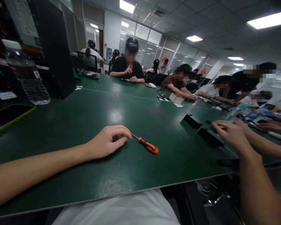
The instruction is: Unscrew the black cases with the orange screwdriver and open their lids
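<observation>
An orange-and-black screwdriver [148, 145] lies on the green table, its handle pointing right and towards me. My left hand [110, 140] rests on the tabletop with loosely bent fingers, thumb and forefinger apart. Its fingertips are at the end of the screwdriver's shaft; whether they touch it I cannot tell. On the right, my right hand [231, 134] reaches over a black box-like piece [210, 137], fingers stretched out and slightly bent. A second black box-like piece [192, 121] lies just beyond. By the right fingertips is a small dark item [208, 122], too small to name.
A plastic bottle [29, 75], a green-edged phone [14, 114] and a tall black case [57, 47] stand or lie at left. Another person's forearm [267, 143] is close beside my right hand. Cables [162, 94] and a cardboard box [176, 98] lie farther back, near seated people.
</observation>
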`<state>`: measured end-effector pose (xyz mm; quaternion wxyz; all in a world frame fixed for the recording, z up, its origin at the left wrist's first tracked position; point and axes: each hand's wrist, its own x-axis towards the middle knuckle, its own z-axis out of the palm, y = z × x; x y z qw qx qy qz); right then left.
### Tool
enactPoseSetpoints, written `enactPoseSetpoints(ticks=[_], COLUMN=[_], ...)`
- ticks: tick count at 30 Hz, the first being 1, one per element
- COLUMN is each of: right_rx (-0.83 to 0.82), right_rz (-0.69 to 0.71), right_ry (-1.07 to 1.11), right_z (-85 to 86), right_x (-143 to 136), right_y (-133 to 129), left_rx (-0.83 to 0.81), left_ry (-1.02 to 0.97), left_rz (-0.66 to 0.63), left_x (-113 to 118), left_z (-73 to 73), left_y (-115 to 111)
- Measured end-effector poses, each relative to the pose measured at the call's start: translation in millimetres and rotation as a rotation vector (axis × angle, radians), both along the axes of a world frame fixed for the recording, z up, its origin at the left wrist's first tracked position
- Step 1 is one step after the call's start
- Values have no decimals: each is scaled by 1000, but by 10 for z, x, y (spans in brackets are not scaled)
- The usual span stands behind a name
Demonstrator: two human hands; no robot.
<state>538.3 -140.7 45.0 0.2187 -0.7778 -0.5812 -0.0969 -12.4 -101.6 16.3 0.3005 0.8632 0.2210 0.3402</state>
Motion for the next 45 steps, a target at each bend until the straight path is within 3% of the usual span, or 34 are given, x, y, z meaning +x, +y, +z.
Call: enactPoseSetpoints(ticks=[3,8,19,35,40,45], right_rx=[10,-57,-25,-162,-247,-387], right_rz=[31,117,130,61,-12,64], right_ry=[5,8,-19,0,-15,-27], right_z=[36,-82,-119,-31,175,241], right_x=[-6,-64,-82,-66,-7,-183], right_y=[97,158,142,170,438,899], left_rx=[2,2,21,-4,-19,-37], left_ry=[6,23,52,46,41,41], left_rz=[4,0,7,-4,2,26], left_x=[-4,-7,-29,-15,-3,-2], left_z=[-2,-7,15,11,28,28], left_y=[4,13,-8,7,3,3])
